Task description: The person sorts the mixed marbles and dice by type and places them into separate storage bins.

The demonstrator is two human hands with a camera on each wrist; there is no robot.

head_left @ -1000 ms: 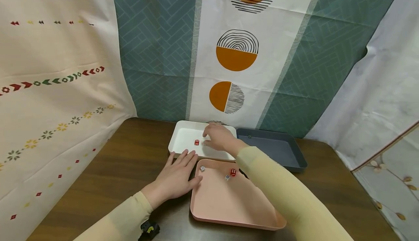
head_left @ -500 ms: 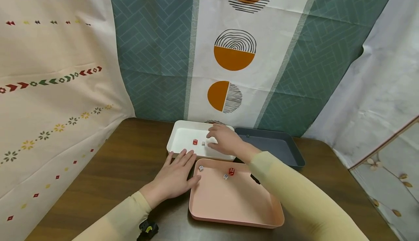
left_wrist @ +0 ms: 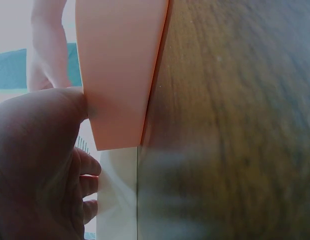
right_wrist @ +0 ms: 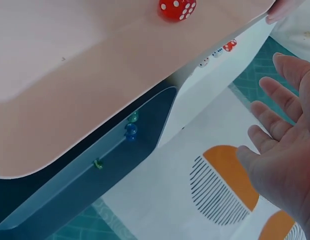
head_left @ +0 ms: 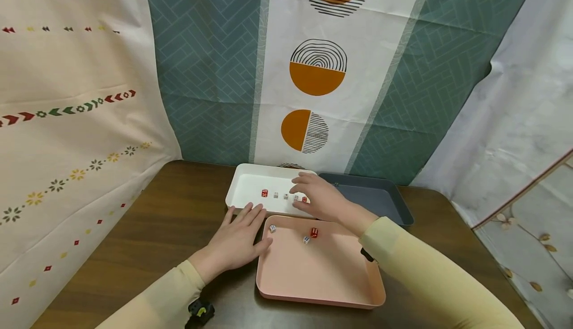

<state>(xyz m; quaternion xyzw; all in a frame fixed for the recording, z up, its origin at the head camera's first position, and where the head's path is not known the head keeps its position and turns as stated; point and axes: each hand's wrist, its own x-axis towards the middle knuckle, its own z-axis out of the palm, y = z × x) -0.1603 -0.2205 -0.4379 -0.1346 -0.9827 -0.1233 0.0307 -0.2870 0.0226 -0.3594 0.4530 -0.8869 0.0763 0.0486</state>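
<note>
A row of red and white dice lies in the white tray (head_left: 243,170), with a red die (head_left: 264,193) at its left end and another red die (head_left: 305,199) at its right. My right hand (head_left: 324,197) hovers over the tray's right side, fingers loosely spread and holding nothing. My left hand (head_left: 235,239) rests with its fingertips at the white tray's front rim and its thumb on the left rim of the pink tray (head_left: 320,274). Inside the pink tray are a white die (head_left: 272,228), a second white die (head_left: 306,239) and a red die (head_left: 314,232).
A dark blue-grey tray (head_left: 376,197) stands right of the white one. In the right wrist view it holds a blue glass ball (right_wrist: 131,131), a green ball (right_wrist: 133,116) and a small greenish piece (right_wrist: 98,164). Curtains hang behind the wooden table (head_left: 147,239).
My right hand has moved right across the white tray, uncovering more dice of the row. The left hand stays in place. The head view has shifted slightly.
</note>
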